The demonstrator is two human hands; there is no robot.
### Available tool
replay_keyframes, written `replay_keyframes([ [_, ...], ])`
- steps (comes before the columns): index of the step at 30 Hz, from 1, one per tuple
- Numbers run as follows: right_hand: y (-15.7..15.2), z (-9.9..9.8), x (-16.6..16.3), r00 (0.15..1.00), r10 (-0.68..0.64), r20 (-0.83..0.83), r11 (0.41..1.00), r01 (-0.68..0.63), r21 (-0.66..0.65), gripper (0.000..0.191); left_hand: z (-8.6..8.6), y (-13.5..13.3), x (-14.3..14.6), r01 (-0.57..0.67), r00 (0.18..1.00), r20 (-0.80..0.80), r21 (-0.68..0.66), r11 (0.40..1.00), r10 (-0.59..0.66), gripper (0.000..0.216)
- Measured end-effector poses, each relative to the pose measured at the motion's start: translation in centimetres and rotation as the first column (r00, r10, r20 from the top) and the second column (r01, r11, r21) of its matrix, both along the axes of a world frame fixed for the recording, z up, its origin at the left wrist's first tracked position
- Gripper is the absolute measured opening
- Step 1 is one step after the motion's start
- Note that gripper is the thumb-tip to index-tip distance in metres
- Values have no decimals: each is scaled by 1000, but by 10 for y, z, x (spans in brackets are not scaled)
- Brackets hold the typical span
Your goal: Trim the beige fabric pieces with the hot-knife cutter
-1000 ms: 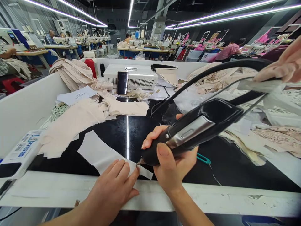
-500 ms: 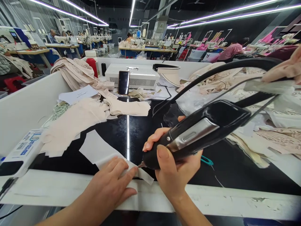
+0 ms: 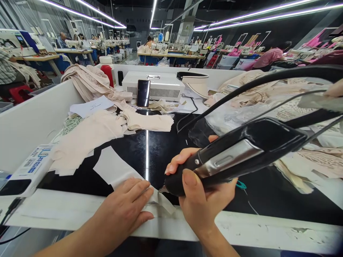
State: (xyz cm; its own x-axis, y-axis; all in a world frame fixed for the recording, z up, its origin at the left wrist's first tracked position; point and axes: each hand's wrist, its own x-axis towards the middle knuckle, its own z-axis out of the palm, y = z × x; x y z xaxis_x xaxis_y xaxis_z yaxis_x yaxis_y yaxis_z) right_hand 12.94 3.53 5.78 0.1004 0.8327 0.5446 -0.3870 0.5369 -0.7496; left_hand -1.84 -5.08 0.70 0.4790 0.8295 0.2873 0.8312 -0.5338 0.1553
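Note:
My left hand (image 3: 128, 203) lies with its fingers flat on a strip of white cloth (image 3: 109, 166), near the front edge of the table. Its thumb is apart from the fingers. In my right hand (image 3: 202, 194) is a black corded hand tool (image 3: 227, 157) with a silver lever along its side. The thumb rests against the near side of the body, and the fingers wrap round from beneath. Its small metal tip (image 3: 162, 189) is at the edge of the strip, just right of my left fingertips; whether it touches the cloth I cannot tell.
Stacked beige cloth pieces (image 3: 88, 134) lie at the left. Behind stand a phone (image 3: 143, 93), a vented white box (image 3: 157, 84) and a beige visor (image 3: 197, 85). Plastic film (image 3: 227, 117) and lace cloth cover the right. The thick black cable (image 3: 241, 92) arches overhead; teal snips (image 3: 241, 184) lie behind my right hand.
The camera view has shifted slightly, so the scene sits a little further right. My left fingertips have drawn back slightly from the tool tip. The hand tool tilts a little flatter.

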Motion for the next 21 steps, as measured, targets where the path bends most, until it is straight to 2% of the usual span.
replay_keyframes([
  [6,-1,-1,0,1000,24,-4,1000,-24,14,38,-1,-1,-1,-15,999,-51,-35,999,13,37],
  [13,-1,-3,3,998,64,-10,996,-64,61,30,-9,-6,5,-31,998,-54,-28,999,29,56],
  [21,7,0,-4,993,107,-48,994,-105,41,42,-18,-5,7,-37,999,-21,4,999,37,55],
])
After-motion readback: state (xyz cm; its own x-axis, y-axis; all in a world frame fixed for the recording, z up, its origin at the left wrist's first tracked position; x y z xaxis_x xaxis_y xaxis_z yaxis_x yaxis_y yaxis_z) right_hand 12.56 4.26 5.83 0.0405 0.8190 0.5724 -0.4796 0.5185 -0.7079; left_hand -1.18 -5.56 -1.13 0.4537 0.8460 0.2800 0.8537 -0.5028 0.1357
